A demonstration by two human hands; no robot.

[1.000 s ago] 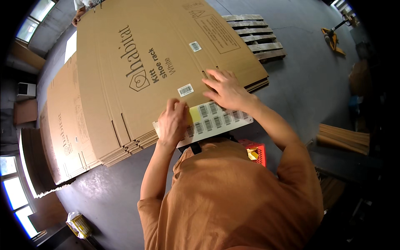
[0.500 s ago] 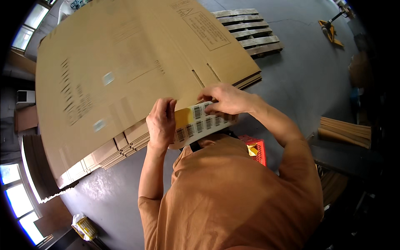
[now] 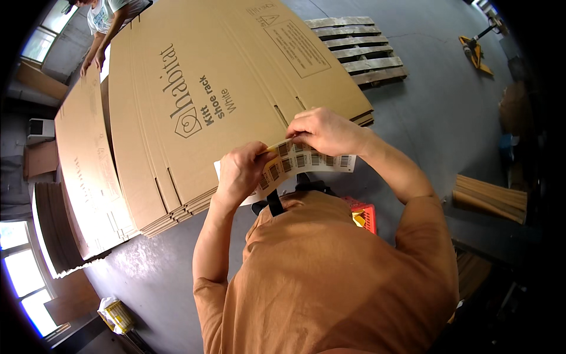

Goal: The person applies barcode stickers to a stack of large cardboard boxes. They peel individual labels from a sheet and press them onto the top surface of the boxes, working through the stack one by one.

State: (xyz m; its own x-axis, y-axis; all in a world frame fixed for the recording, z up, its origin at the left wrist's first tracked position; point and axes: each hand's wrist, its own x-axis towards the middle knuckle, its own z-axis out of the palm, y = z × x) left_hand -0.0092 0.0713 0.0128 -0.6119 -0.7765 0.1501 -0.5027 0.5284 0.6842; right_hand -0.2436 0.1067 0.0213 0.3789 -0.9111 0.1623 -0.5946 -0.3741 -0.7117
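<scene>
A sheet of white barcode labels (image 3: 301, 160) bends between my two hands, just over the near edge of a stack of flattened cardboard cartons (image 3: 236, 76). My left hand (image 3: 240, 172) is closed on the sheet's left part, its thumb and fingers pinching by the upper edge. A strip of yellow shows beside that thumb. My right hand (image 3: 327, 133) pinches at the sheet's upper edge, farther right; its fingertips are partly hidden. The top carton lies flat, with dark printing and cut slots along its near side.
At the far left, another person's hands (image 3: 94, 60) touch a separate flat carton (image 3: 88, 165) lying beside the stack. A wooden pallet (image 3: 365, 50) lies beyond, with a yellow pallet jack (image 3: 474, 53) farther right. A red plastic basket (image 3: 369, 217) stands near my body.
The upper carton with clear patches has slid left off the stack, uncovering another printed carton. A person has come into view at far left. My left hand moved right; the label sheet now bows.
</scene>
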